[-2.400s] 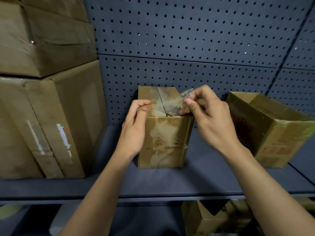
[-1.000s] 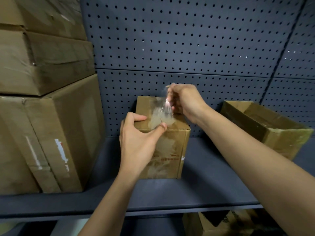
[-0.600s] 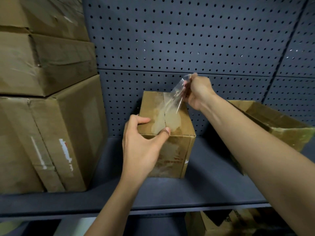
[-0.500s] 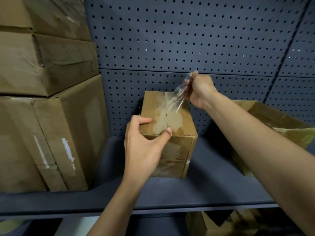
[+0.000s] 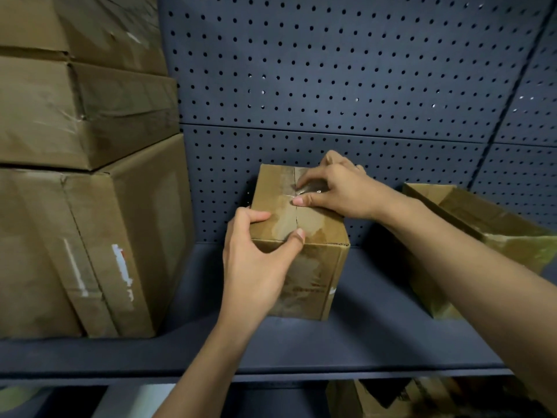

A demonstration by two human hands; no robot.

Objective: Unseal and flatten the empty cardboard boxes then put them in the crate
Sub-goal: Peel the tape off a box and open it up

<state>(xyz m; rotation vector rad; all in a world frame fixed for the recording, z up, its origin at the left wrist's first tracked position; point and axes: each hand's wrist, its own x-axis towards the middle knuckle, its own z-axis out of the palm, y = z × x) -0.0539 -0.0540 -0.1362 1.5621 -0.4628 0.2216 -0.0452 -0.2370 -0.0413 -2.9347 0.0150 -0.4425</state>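
A small brown cardboard box [image 5: 313, 267] stands upright on the dark shelf [image 5: 376, 336], its top flaps closed along a middle seam. My left hand [image 5: 256, 263] grips its front top-left corner, thumb on the top edge. My right hand [image 5: 340, 191] rests on the box top, fingertips at the seam. A shiny bit of clear tape [image 5: 310, 188] shows pinched under its fingers. Tape residue marks the top and front faces. No crate is in view.
An open-topped cardboard box [image 5: 488, 224] lies tilted to the right on the shelf. A large taped box [image 5: 90, 236] with more boxes [image 5: 75, 110] stacked on it fills the left. A perforated panel [image 5: 331, 70] closes the back. Another box [image 5: 391, 399] sits below the shelf.
My right hand, which was pulling the clear tape strip up and away from the box top, has come back down onto the top at the seam. My left hand keeps its grip.
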